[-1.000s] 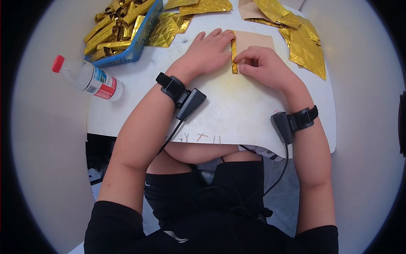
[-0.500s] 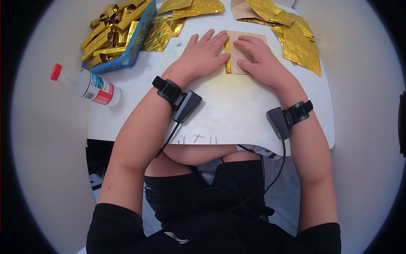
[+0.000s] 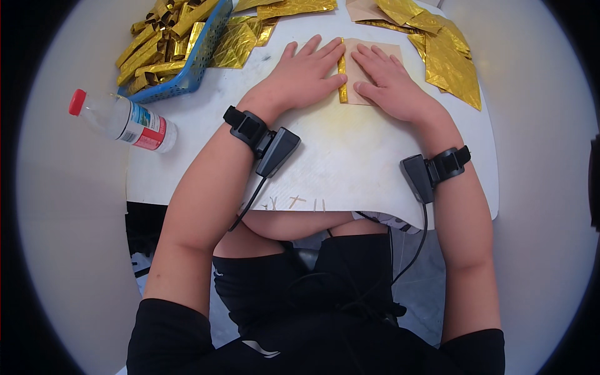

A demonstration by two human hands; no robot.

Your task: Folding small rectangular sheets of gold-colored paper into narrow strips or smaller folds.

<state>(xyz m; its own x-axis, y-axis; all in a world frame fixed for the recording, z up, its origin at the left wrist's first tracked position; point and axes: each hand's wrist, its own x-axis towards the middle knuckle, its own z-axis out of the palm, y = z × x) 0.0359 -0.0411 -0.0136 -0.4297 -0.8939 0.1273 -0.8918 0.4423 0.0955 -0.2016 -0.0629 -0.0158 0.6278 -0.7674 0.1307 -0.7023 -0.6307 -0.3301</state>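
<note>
A sheet of gold foil paper (image 3: 389,49) lies brown side up at the far middle of the table. Along its left edge runs a narrow folded-over gold strip (image 3: 343,95). My left hand (image 3: 305,76) lies flat to the left of this strip, with its fingers spread and its index fingertip and thumb tip touching the fold. On the brown side rests my right hand (image 3: 392,89), palm down, its fingers stretched out and its thumb pointing at the strip. Part of the sheet is hidden under the right hand.
A blue plastic basket (image 3: 199,64) full of folded gold paper pieces (image 3: 150,53) stands at the far left. Loose gold sheets (image 3: 235,44) lie beside it, and more gold sheets (image 3: 453,65) at the far right. A red-capped bottle (image 3: 128,122) lies on the left.
The right hand has flattened, its bent fingers straightening out on the sheet. The left hand stays pressed beside the fold. The whole view has shifted slightly.
</note>
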